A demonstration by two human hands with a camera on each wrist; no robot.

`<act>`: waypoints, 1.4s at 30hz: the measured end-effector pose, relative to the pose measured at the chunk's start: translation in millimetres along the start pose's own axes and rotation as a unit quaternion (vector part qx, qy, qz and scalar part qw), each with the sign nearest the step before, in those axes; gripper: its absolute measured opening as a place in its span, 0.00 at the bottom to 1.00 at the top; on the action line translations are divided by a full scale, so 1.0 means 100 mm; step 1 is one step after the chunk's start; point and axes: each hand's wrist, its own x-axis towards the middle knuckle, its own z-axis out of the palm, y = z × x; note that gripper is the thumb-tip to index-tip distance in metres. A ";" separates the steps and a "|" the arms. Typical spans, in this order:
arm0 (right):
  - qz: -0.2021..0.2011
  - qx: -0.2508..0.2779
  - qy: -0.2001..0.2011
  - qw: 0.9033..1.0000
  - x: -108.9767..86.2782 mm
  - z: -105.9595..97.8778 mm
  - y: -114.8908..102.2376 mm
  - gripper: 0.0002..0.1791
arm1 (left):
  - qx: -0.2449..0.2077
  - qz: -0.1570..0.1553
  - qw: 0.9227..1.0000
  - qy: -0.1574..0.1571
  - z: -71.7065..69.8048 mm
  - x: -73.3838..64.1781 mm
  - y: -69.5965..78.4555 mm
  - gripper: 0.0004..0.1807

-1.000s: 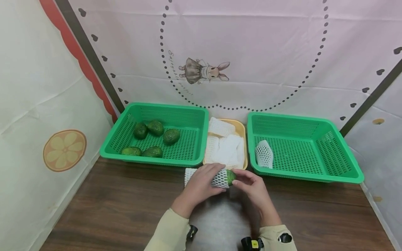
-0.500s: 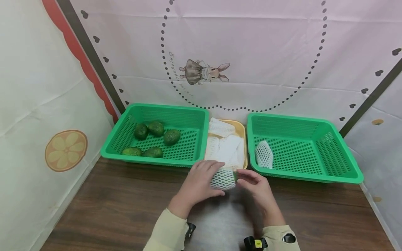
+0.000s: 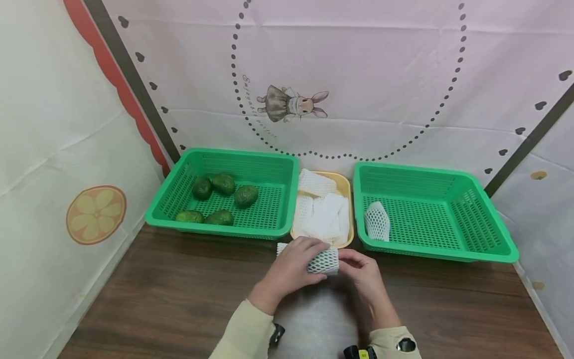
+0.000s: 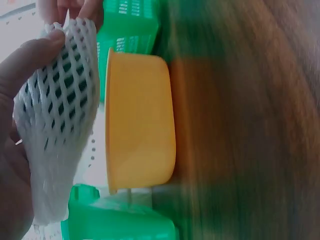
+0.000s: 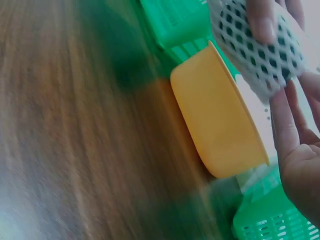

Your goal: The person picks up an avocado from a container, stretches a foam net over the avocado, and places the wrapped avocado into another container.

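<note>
A white foam fruit net (image 3: 325,261) is stretched over an avocado, whose dark green skin shows only through the mesh in both wrist views. My left hand (image 3: 291,269) grips the netted avocado from its left side, thumb along the near face. The narrow tail of the foam net (image 4: 50,185) hangs slack past the fruit in the left wrist view. At the right end, my right hand (image 3: 364,275) pinches the rim of the net with its fingertips. Both hands are above the table in front of the yellow tray (image 3: 346,187).
Several bare avocados (image 3: 246,196) lie in the left green basket (image 3: 219,232). Flat foam nets (image 3: 325,214) fill the yellow tray between the baskets. One netted fruit (image 3: 377,221) rests at the left end of the right green basket (image 3: 439,252). A fabric backdrop stands behind.
The avocado's green end, bare at the right a second ago, is now covered by the net. Both hands have shifted slightly right and nearer with it.
</note>
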 end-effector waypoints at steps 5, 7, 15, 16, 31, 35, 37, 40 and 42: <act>0.006 0.019 0.015 1.000 -0.01 0.09 0.02 0.12 | 0.000 0.004 1.000 0.002 0.05 0.02 0.04 0.31; 0.015 0.022 0.021 0.999 -0.01 0.11 0.01 0.11 | -0.001 0.004 1.000 0.000 0.05 0.02 0.04 0.32; 0.001 -0.015 0.037 0.999 -0.08 0.05 -0.19 0.16 | -0.012 -0.001 1.000 -0.022 -0.02 0.04 0.10 0.46; -0.006 -0.038 0.015 0.999 -0.09 0.04 -0.23 0.19 | -0.013 0.007 1.000 -0.021 -0.03 0.05 0.11 0.47; 0.020 -0.193 -0.095 0.976 0.01 -0.20 -0.43 0.32 | 0.013 0.049 0.998 0.037 -0.10 0.04 0.15 0.52; -0.005 -0.198 -0.031 0.980 0.08 -0.37 -0.59 0.30 | 0.029 0.019 0.996 0.086 -0.14 0.02 0.05 0.52; -0.010 -0.202 -0.003 0.979 0.14 -0.46 -0.69 0.30 | 0.037 0.007 0.993 0.108 -0.16 0.01 0.00 0.52; -0.008 -0.197 0.030 0.980 0.24 -0.60 -0.81 0.31 | 0.048 -0.012 0.990 0.131 -0.19 -0.01 -0.07 0.49; -0.003 -0.190 0.045 0.981 0.31 -0.69 -0.87 0.30 | 0.052 -0.027 0.989 0.139 -0.21 -0.03 -0.12 0.45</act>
